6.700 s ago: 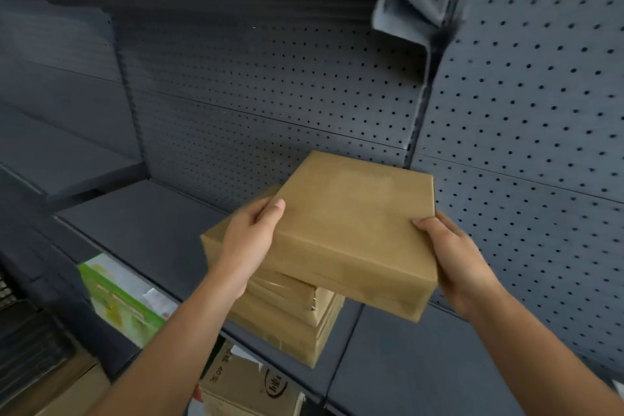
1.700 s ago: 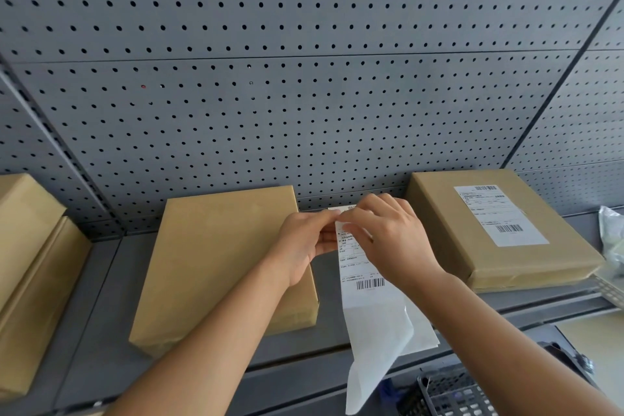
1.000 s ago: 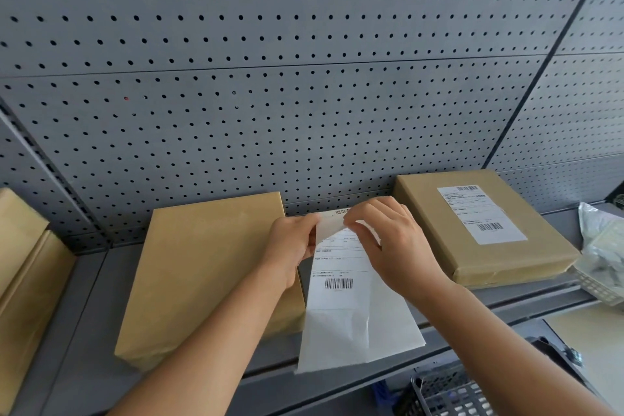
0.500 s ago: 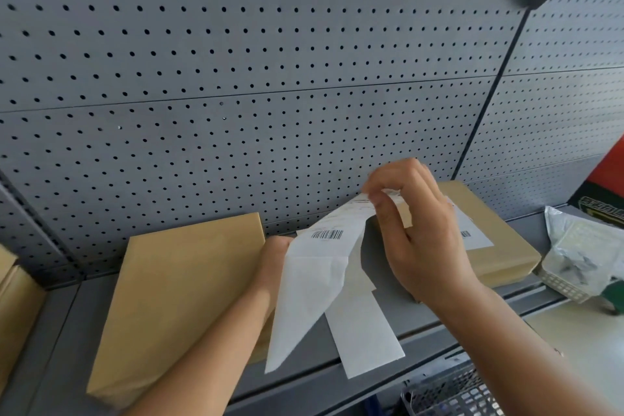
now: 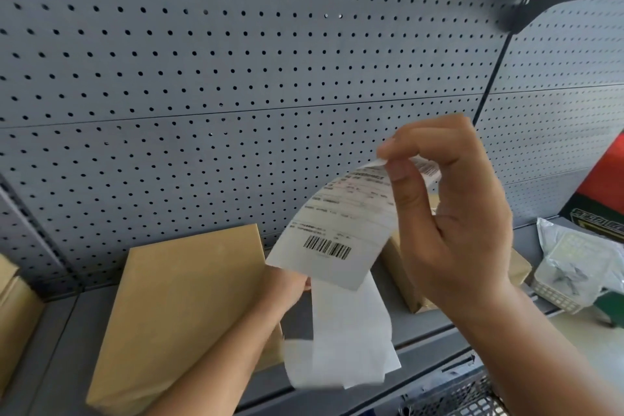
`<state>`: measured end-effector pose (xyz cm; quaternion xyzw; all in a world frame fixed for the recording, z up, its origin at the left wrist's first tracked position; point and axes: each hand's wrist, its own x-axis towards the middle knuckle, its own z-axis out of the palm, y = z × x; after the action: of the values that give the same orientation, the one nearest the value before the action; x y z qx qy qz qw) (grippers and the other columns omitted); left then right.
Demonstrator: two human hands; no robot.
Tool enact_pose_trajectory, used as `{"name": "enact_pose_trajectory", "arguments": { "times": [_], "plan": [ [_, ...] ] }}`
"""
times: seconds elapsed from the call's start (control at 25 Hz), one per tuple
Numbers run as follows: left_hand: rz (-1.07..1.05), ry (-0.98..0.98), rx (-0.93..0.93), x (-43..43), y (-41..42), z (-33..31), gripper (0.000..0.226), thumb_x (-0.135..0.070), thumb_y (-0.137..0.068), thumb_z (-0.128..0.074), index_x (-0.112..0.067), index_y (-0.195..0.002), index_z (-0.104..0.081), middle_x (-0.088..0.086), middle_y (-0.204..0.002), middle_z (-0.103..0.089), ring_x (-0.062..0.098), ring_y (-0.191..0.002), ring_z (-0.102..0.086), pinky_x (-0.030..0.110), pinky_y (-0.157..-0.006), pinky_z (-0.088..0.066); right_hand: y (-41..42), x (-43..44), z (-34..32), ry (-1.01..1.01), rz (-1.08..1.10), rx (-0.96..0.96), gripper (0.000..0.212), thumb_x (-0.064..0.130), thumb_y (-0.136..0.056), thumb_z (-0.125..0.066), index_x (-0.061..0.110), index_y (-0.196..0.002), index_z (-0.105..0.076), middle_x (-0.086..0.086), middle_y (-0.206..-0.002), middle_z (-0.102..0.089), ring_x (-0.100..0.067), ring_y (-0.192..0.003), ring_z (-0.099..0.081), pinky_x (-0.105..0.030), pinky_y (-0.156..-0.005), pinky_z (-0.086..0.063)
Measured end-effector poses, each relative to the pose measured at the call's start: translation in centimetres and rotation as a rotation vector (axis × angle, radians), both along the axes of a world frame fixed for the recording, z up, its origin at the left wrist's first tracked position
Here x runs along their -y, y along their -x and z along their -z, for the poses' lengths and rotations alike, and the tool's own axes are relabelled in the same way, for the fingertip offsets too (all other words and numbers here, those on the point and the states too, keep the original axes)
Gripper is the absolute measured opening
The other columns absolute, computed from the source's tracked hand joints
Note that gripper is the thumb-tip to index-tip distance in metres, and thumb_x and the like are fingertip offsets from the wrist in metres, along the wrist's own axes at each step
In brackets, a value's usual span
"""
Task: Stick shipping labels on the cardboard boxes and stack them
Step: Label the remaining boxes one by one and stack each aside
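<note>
The label [image 5: 341,233] hung in the air near the middle of the scene, curled, its barcode facing the camera. The right hand [image 5: 452,213] pinched its top corner between thumb and forefinger, raised above the shelf [image 5: 60,358]. Below the label the white backing [image 5: 347,341] trailed down in a loose strip, folded at its lower end, past the shelf's near edge. The left hand [image 5: 287,287] was low, mostly hidden behind the label; it seemed closed on the backing's upper end, though the grip itself could not be seen.

Behind the left arm a plain box [image 5: 175,314] lay flat on the shelf, with no label on its top. To the right, a second box [image 5: 412,284] lay mostly hidden behind the right hand and the label. At the far left edge, parts of more boxes [image 5: 13,314] showed, leaning or stacked; which, I cannot tell.

The shelf was grey metal, backed by a grey pegboard [image 5: 236,61] filling the far wall, split by dark uprights. At the right end of the shelf lay a crumpled plastic bag [image 5: 574,263] over a pale basket, with a red and black carton [image 5: 604,199] behind it. A dark bracket [image 5: 540,0] jutted from the upper right. A wire basket [image 5: 462,398] sat at the near bottom edge.
</note>
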<state>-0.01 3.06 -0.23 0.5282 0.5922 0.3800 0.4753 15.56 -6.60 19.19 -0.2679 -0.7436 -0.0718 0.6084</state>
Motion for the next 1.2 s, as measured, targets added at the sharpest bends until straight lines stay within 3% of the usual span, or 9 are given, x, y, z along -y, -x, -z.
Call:
{"name": "enact_pose_trajectory", "arguments": {
  "times": [0.12,0.2,0.28,0.4,0.48,0.64,0.92,1.04,1.2],
  "plan": [
    [0.050,-0.003,0.003,0.6,0.2,-1.1,0.025,-0.003,-0.088,-0.058,-0.005,-0.063,-0.058,0.018,-0.066,-0.068,0.023,-0.062,-0.061,0.048,-0.070,-0.062,0.3,-0.4,0.2,0.059,-0.003,0.020,0.019,-0.009,-0.093,-0.051,0.008,-0.101,-0.058,0.001,-0.095,-0.056,-0.027,-0.088,-0.057,-0.029,-0.081,-0.043],
    [-0.009,-0.040,0.023,1.4,1.2,-2.3,0.037,-0.002,-0.093,-0.060,-0.008,-0.057,-0.052,0.008,-0.057,-0.066,0.017,-0.054,-0.059,0.032,-0.057,-0.055,0.6,-1.1,0.8,0.167,0.011,0.039,0.016,-0.005,-0.095,-0.054,0.006,-0.102,-0.063,0.001,-0.096,-0.060,-0.023,-0.092,-0.059,-0.022,-0.082,-0.043],
    [-0.098,-0.099,0.112,2.3,2.9,-4.3,0.046,-0.016,-0.099,-0.058,-0.009,-0.054,-0.058,0.002,-0.051,-0.066,0.027,-0.054,-0.064,0.030,-0.053,-0.046,1.2,-1.9,1.4,0.292,-0.007,0.042,0.015,0.000,-0.097,-0.056,0.011,-0.104,-0.064,0.004,-0.097,-0.063,-0.015,-0.095,-0.060,-0.016,-0.082,-0.042],
    [-0.104,-0.207,0.192,3.4,6.3,-6.7,0.061,-0.056,-0.101,-0.046,-0.005,-0.090,-0.078,0.018,-0.089,-0.078,0.040,-0.085,-0.072,0.046,-0.074,-0.057,2.7,-3.3,2.4,0.422,-0.065,0.078,0.018,0.005,-0.098,-0.057,0.019,-0.105,-0.065,0.008,-0.098,-0.064,-0.009,-0.097,-0.061,-0.012,-0.081,-0.042],
    [-0.049,-0.235,0.319,4.8,8.7,-7.7,0.069,-0.061,-0.097,-0.041,-0.003,-0.099,-0.078,0.023,-0.101,-0.076,0.039,-0.090,-0.070,0.044,-0.081,-0.056,4.3,-4.3,3.2,0.493,-0.101,0.126,0.018,0.008,-0.098,-0.058,0.022,-0.107,-0.066,0.014,-0.099,-0.064,-0.007,-0.097,-0.061,-0.010,-0.080,-0.043],
    [0.050,-0.306,0.277,8.2,12.0,-9.0,0.039,-0.044,-0.093,-0.053,-0.017,-0.100,-0.081,0.008,-0.102,-0.080,0.021,-0.093,-0.075,0.031,-0.079,-0.058,8.6,-6.0,4.7,0.580,-0.158,0.211,0.018,0.010,-0.097,-0.060,0.021,-0.108,-0.068,0.018,-0.097,-0.062,-0.003,-0.094,-0.058,-0.010,-0.078,-0.043],
    [-0.262,-0.301,0.168,8.6,16.7,-7.2,0.014,-0.022,-0.095,-0.068,-0.014,-0.094,-0.079,0.001,-0.091,-0.080,0.015,-0.084,-0.076,0.021,-0.068,-0.054,14.7,-8.3,7.4,0.673,-0.146,0.301,0.035,0.028,-0.098,-0.060,0.029,-0.133,-0.056,0.018,-0.123,-0.058,0.003,-0.115,-0.051,-0.015,-0.089,-0.043],
    [-0.370,-0.236,0.206,8.1,18.7,-6.0,0.015,-0.024,-0.097,-0.067,-0.014,-0.097,-0.079,0.004,-0.095,-0.081,0.023,-0.090,-0.076,0.028,-0.069,-0.054,15.3,-9.2,9.8,1.008,-0.162,0.149,0.043,0.033,-0.098,-0.059,0.030,-0.139,-0.049,0.015,-0.129,-0.056,0.001,-0.114,-0.056,-0.012,-0.087,-0.043],
    [-0.414,-0.139,0.236,7.3,20.2,-4.5,0.015,-0.024,-0.097,-0.067,-0.014,-0.101,-0.078,0.004,-0.098,-0.081,0.025,-0.094,-0.076,0.044,-0.083,-0.061,15.7,-9.3,13.3,1.539,-0.393,-0.128,0.027,0.026,-0.099,-0.059,0.018,-0.125,-0.060,-0.001,-0.111,-0.075,-0.017,-0.091,-0.073,-0.033,-0.082,-0.058]
  ]
}}
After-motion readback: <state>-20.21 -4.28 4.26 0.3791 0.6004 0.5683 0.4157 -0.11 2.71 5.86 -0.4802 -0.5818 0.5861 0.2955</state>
